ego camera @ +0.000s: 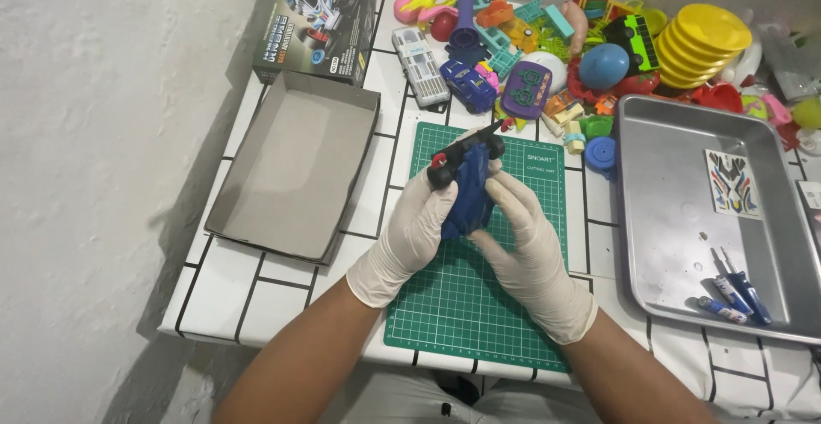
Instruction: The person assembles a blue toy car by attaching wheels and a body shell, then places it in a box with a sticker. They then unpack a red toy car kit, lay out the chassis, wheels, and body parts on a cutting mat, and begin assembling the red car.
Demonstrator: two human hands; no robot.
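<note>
— What is the biggest thing you see?

— The surface point(282, 291), white with black lines like tiles. On it, at the left, lies an open cardboard box lid point(295, 166), grey inside. At the right stands a metal tray point(676, 219) with a sticker sheet point(732, 183) and some small blue screwdrivers point(734, 291) in it.

— And in the middle?

— A green cutting mat point(466, 304) with a grid. Behind it, at the far edge, there is a pile of colourful plastic toys point(547, 47), with a stack of yellow discs point(703, 43) and a printed toy car box point(318, 15) standing at the far left.

— Where are the hands?

— Both are above the mat, in white gloves. The left hand point(412, 234) is closed around the left side of a blue toy car body point(469, 189). The right hand point(526, 231) is closed on its right side, with the fingers pressed against it.

— How is the car held?

— It is lifted off the mat, tilted up, between the two hands. A black wheel point(440, 170) shows at the top left, just above the left thumb, and a black part sticks out at the top.
</note>
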